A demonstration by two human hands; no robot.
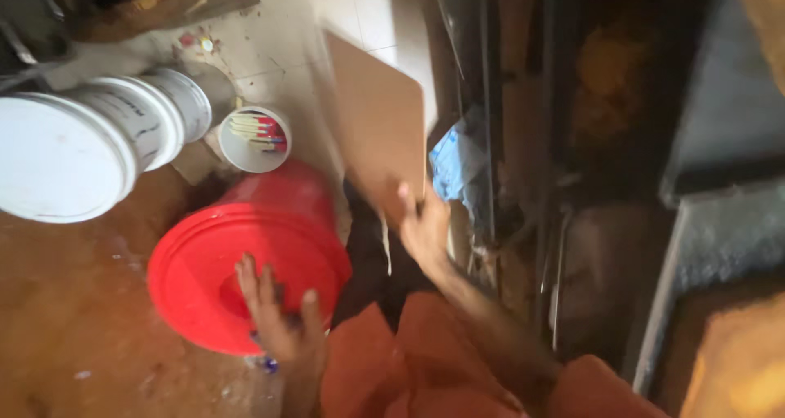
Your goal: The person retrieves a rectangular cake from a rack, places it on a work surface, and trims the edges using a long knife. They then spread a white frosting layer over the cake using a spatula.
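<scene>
**Hands on a red bucket lid and a brown board**

From my feed, the floor is crowded. A large white bucket stands at its upper left, with a small white cup of pens just beside it, near the red bucket. Blue crumpled plastic sits right of the board, against dark metal framing that closes off that side.

My left hand lies flat with fingers spread on the red bucket's lid, released rather than clenched. My right hand grasps the lower edge of the brown board (the view is blurred, so the finger wrap is unclear). The board stands nearly upright, its long axis running up and away from me, slightly tilted left, rounded corner at upper right.
</scene>
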